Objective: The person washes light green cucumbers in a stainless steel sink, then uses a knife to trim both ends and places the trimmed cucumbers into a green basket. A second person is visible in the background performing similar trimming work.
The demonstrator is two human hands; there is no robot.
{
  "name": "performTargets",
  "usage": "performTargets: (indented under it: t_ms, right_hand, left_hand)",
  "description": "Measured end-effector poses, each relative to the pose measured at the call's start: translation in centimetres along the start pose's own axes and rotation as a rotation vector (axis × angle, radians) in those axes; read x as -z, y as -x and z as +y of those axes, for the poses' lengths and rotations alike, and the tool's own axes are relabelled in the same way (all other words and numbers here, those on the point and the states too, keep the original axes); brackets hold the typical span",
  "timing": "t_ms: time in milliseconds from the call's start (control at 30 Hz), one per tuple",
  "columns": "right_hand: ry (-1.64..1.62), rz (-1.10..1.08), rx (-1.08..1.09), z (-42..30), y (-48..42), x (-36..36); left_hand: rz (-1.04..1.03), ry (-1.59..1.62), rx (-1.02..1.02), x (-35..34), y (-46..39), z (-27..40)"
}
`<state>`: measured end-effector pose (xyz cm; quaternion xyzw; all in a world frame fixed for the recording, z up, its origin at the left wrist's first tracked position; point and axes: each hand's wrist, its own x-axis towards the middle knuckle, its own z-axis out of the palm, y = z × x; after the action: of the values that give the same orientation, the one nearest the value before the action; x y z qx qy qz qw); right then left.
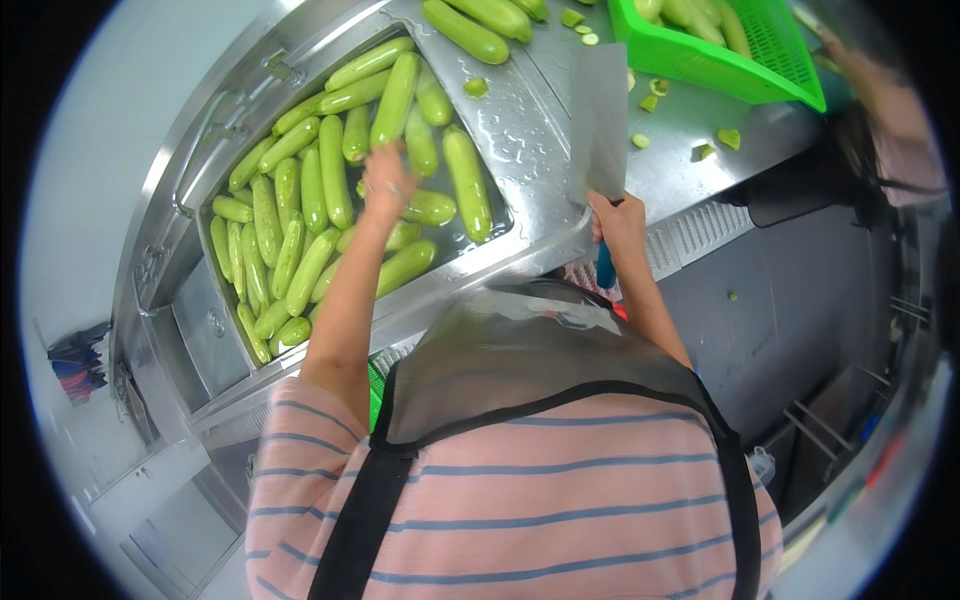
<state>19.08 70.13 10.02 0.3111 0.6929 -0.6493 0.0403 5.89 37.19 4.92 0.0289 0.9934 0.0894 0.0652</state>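
My left hand (pixel 388 180), blurred, is over a sink basin (pixel 501 214) filled with many pale green zucchini (pixel 335 169). Its fingers meet the near end of one zucchini (pixel 395 97) that lies on top of others; whether they grip it is unclear. My right hand (pixel 621 225) grips a cleaver by its blue handle (pixel 605 266). The broad metal blade (pixel 598 120) points away from me above the wet stainless steel counter (pixel 525 142), right of the basin.
Trimmed zucchini ends (pixel 729 139) are scattered on the counter. Whole zucchini (pixel 469 31) lie at its far side. A green plastic basket (pixel 720 71) there holds more. Faucets (pixel 279 67) line the back of the sink. Another person's arm (pixel 862 82) is at the right.
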Motion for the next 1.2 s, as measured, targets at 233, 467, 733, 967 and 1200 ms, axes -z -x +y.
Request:
performTargets:
  t_ms: [233,467,733,967,1200]
  right_hand:
    - [0.043,-0.146,0.033,-0.4,0.9,-1.8]
    - [0.118,-0.104,-0.043,-0.8,1.1,-1.8]
    - [0.903,0.498,0.609,-3.5,2.1,-1.1]
    - [1.026,0.61,0.815,-3.2,2.2,1.0]
    - [1.013,0.605,0.885,-2.1,4.2,3.3]
  left_hand:
    - [-0.42,-0.33,-0.248,-2.9,3.9,-0.7]
    - [-0.362,0.288,-0.17,-0.6,2.1,-3.9]
    - [-0.004,0.84,-0.169,9.6,3.5,4.6]
    - [-0.061,0.133,-0.497,13.9,3.9,18.0]
    - [-0.014,-0.043,-0.656,10.1,0.1,24.4]
